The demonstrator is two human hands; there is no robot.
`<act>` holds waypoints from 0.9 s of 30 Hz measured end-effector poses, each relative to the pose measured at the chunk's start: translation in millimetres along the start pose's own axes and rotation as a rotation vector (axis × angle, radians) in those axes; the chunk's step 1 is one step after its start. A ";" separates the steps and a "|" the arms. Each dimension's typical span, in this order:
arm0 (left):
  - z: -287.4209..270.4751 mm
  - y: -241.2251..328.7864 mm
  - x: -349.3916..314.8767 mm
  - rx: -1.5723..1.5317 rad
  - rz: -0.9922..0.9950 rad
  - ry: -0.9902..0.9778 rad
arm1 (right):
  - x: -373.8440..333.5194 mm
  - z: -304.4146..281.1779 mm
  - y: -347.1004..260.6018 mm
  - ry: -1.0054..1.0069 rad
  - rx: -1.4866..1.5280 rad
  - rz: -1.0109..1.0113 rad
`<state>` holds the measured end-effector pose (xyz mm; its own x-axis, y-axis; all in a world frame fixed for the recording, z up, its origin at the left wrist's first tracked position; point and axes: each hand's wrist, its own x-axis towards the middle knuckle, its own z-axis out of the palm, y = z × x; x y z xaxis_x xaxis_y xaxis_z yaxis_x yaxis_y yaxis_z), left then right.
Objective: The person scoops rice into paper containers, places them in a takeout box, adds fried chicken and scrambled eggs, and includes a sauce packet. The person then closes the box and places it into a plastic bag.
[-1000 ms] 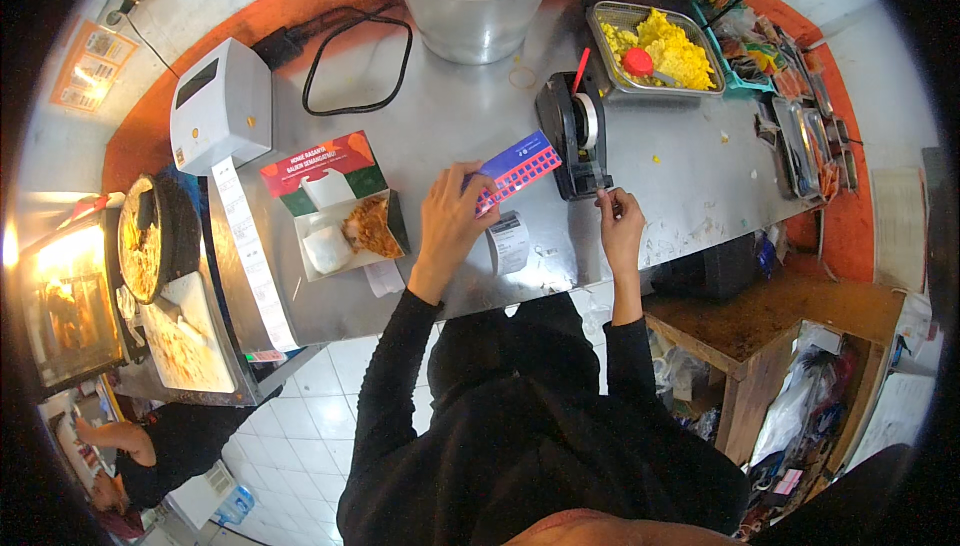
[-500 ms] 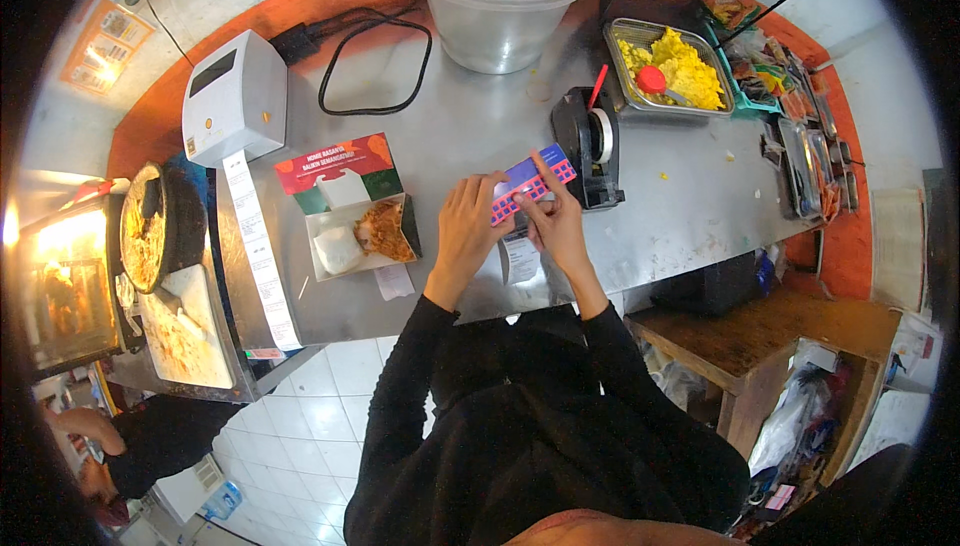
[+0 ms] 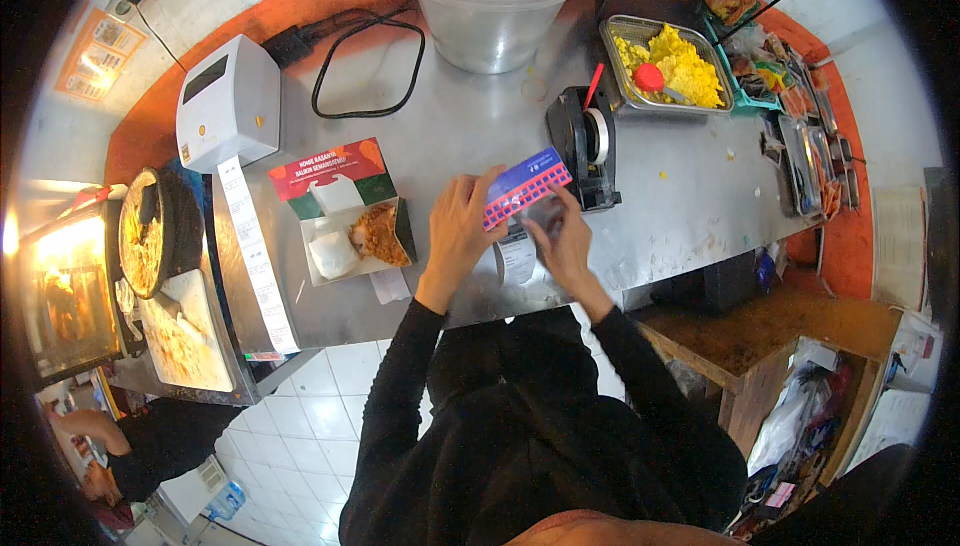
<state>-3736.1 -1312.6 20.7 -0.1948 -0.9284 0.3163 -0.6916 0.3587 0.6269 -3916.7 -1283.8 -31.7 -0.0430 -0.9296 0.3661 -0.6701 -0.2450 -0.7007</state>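
Note:
My left hand (image 3: 458,236) grips the left end of a flat blue packet (image 3: 527,186) with a pink-and-blue checked band, holding it tilted above the steel counter. At the packet's lower right edge is my right hand (image 3: 568,251), thumb and forefinger apart and curved; a greyish, see-through patch shows between them, and I cannot make out what it is. Left of my hands stands an open takeaway box (image 3: 388,268) with a red and green lid, holding a wrapped white portion (image 3: 334,254) and a piece of fried chicken (image 3: 380,234).
Behind my right hand stands a black tape dispenser (image 3: 585,161). A white label printer (image 3: 228,106) trails a long paper strip (image 3: 258,261). A clear tub (image 3: 490,31) and a tray of yellow food (image 3: 628,91) sit at the back. Another person's arm (image 3: 95,431) shows at lower left.
My right hand has moved off the packet's face, down to its lower right edge, and its fingers have spread. The packet stays in my left hand, with more of its printed face showing.

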 end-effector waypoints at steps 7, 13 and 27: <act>8.8 -0.8 0.3 0.045 0.046 -0.045 | -30.7 -40.9 -31.1 -0.066 0.494 0.518; 18.3 66.2 -39.8 0.075 0.057 -0.062 | 22.6 -87.9 -44.9 0.035 0.332 0.177; 53.1 20.7 -57.9 0.165 -0.147 0.084 | 35.9 -74.0 81.5 0.004 0.328 0.505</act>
<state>-3776.1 -1256.5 -22.3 -0.0298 -0.9557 0.2928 -0.8136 0.1934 0.5483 -4027.7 -1316.7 -30.3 -0.2996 -0.9522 -0.0596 -0.3021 0.1539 -0.9408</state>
